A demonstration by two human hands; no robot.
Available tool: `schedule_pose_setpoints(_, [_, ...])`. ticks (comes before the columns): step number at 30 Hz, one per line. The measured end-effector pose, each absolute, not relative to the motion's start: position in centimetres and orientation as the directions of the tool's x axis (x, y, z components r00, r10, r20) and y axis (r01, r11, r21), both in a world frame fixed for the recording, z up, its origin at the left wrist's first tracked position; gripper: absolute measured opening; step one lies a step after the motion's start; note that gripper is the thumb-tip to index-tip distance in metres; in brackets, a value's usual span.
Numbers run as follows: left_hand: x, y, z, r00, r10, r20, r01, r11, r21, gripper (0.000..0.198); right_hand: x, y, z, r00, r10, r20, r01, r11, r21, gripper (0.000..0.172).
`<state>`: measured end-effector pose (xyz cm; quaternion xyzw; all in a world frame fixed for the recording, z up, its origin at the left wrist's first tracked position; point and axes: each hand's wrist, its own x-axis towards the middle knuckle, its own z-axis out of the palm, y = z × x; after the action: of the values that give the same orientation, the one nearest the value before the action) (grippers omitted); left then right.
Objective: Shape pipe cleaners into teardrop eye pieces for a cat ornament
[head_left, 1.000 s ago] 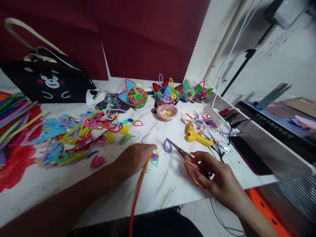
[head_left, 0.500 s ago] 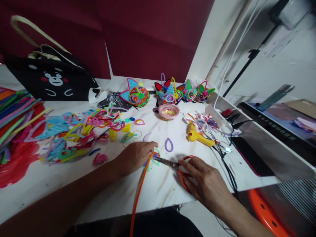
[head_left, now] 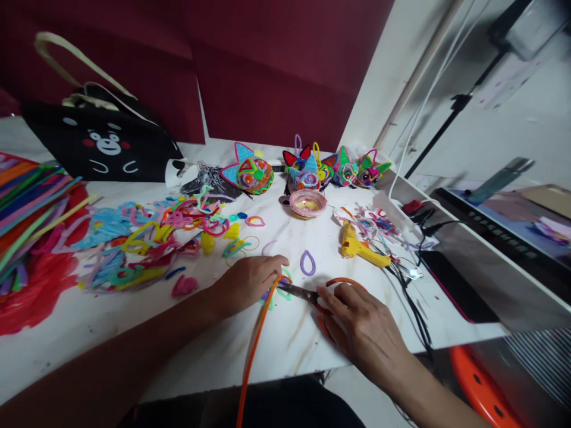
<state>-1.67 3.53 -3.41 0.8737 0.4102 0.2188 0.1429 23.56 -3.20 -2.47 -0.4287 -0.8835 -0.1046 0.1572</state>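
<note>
My left hand [head_left: 256, 282] pinches the upper end of a long orange pipe cleaner [head_left: 254, 351], which hangs down past the table's front edge. Orange-handled scissors [head_left: 303, 293] are in my right hand [head_left: 361, 318], their blades pointing left and reaching the curled orange end by my left fingertips. Under the blade tips lies a green and purple pipe-cleaner piece [head_left: 285, 291], partly hidden by my left hand. A purple loop [head_left: 307, 263] rests on the table just beyond the scissors.
Colourful pipe-cleaner pieces [head_left: 147, 232] spread over the left of the table [head_left: 200, 356]. At the back are a black bag [head_left: 107, 142], decorated cat-eared masks [head_left: 256, 175] and a pink bowl [head_left: 307, 203]. A yellow glue gun [head_left: 363, 251], cables and a phone [head_left: 459, 288] lie right.
The scissor handles have come closer together in my right hand, and the blades look more closed at the orange pipe cleaner. The view has shifted slightly.
</note>
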Motion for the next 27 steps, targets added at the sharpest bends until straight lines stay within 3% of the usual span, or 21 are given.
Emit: schedule_pose_setpoints(27, [-1.5, 3.4, -3.1, 0.544, 0.81, 0.222, 0.676, -0.579, 0.456, 0.029, 22.2, -3.0, -2.7, -0.613, 0.683, 0.398, 0.776, 0.616, 0.139, 0.03])
